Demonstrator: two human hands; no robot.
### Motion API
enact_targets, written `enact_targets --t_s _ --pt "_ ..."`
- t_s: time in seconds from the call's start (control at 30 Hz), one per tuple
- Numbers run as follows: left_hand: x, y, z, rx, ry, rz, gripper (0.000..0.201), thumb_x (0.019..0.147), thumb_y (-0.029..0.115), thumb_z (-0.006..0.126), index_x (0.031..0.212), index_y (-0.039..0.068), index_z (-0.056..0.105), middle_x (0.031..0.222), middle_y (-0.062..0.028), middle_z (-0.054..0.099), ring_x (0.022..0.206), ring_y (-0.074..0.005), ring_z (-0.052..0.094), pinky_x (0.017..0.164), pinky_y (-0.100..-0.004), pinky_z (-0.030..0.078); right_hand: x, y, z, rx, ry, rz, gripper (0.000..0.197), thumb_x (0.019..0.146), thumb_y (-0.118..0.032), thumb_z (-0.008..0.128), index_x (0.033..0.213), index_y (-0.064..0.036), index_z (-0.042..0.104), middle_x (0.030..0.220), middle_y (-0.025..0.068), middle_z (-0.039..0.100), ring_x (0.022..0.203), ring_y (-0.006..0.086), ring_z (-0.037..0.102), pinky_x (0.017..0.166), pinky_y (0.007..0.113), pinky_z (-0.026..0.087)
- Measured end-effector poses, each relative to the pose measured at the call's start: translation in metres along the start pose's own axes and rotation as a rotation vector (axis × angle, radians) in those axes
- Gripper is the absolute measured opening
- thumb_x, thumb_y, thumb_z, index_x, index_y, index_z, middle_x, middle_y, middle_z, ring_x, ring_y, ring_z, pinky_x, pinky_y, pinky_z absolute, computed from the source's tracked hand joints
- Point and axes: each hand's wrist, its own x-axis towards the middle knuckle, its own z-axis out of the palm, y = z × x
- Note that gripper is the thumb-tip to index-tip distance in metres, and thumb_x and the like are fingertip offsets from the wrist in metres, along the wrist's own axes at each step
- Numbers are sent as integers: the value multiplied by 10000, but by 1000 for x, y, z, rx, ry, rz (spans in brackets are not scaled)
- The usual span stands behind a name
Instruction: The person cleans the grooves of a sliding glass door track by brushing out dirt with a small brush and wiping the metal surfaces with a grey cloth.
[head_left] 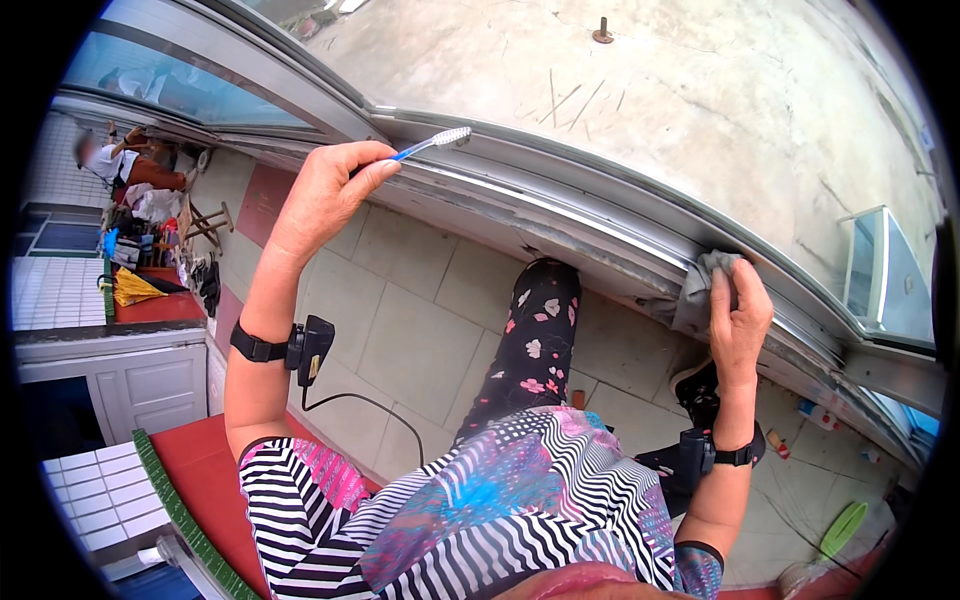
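I am seeing the left hand [325,195] pinching the blue handle of a toothbrush [432,143], its grip pressed tight with thumb and fingers closing around the handle end. The white bristle head is pointing away from that grip and is resting on the metal window track [560,205] just beyond the fingertips. The right hand [738,315] is clutching a grey rag [700,290], its grip curling shut over the cloth and pressing it against the same track, further along to the right. Both wrists are wearing black straps with small devices. Below the grips, a tiled floor [420,340] is showing under a leg in floral trousers [530,345].
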Motion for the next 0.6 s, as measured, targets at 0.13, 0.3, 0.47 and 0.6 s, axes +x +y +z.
enact_targets --t_s 0.13,0.3,0.47,0.6 --pt "-19 -1 15 -537 -200 -230 278 1049 292 559 959 71 700 689 87 507 628 -8 412 563 -193 308 0 1 -2 -6 -2 5 72 917 -18 639 947 20 587 841 177 578 729 335 564 700 326 485" --pt "-31 7 25 -666 -251 -329 342 1063 365 519 944 90 683 665 82 520 575 -6 383 515 -192 283 -1 2 -2 -16 11 1 87 926 -35 644 973 22 598 854 179 594 737 328 573 713 320 491" --pt "-37 5 26 -661 -227 -299 342 1059 374 527 964 87 687 665 86 507 578 -9 386 521 -186 294 -2 2 -2 -9 14 0 103 929 -48 652 994 17 608 854 178 602 735 306 587 717 312 496" --pt "-42 11 33 -688 -197 -291 310 1051 359 540 1026 88 688 707 78 515 619 -10 403 548 -176 311 -2 6 0 -14 35 9 99 929 -51 653 997 9 611 837 167 602 718 291 584 705 305 494"
